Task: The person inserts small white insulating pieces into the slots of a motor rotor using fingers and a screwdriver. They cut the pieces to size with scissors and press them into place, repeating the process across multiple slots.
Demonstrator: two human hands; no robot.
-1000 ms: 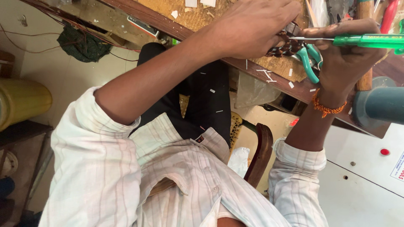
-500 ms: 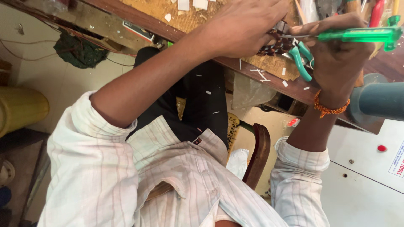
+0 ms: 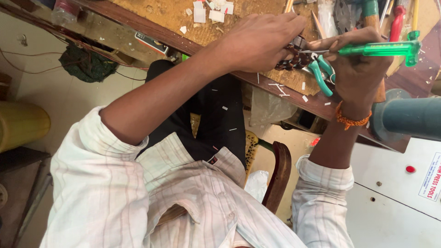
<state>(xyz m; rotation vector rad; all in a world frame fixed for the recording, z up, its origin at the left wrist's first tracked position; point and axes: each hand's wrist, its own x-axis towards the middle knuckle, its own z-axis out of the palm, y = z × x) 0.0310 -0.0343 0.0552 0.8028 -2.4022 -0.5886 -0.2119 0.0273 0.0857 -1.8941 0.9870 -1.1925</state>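
Two hands at the edge of a cluttered wooden workbench, seen from above the person's striped shirt.

The workbench (image 3: 183,18) has a worn, yellowish top edged in dark wood, strewn with white paper scraps (image 3: 212,10); below it lies a pale tiled floor, with a dark green cloth bundle (image 3: 85,64) by trailing wires and a yellow drum (image 3: 20,126) at the left edge; a white machine cabinet (image 3: 395,193) at lower right carries a small red button (image 3: 410,169) and a white rectangular label (image 3: 432,177) with red and blue print; a grey-blue cylinder (image 3: 409,117) juts above it; the left hand (image 3: 262,41) presses curled fingers down on a small dark workpiece (image 3: 294,59) at the bench edge; the right hand (image 3: 356,69), an orange thread at its wrist, is clenched around a green-handled screwdriver (image 3: 381,48) whose tip meets that workpiece; teal-handled pliers (image 3: 321,73) lie just beside it.
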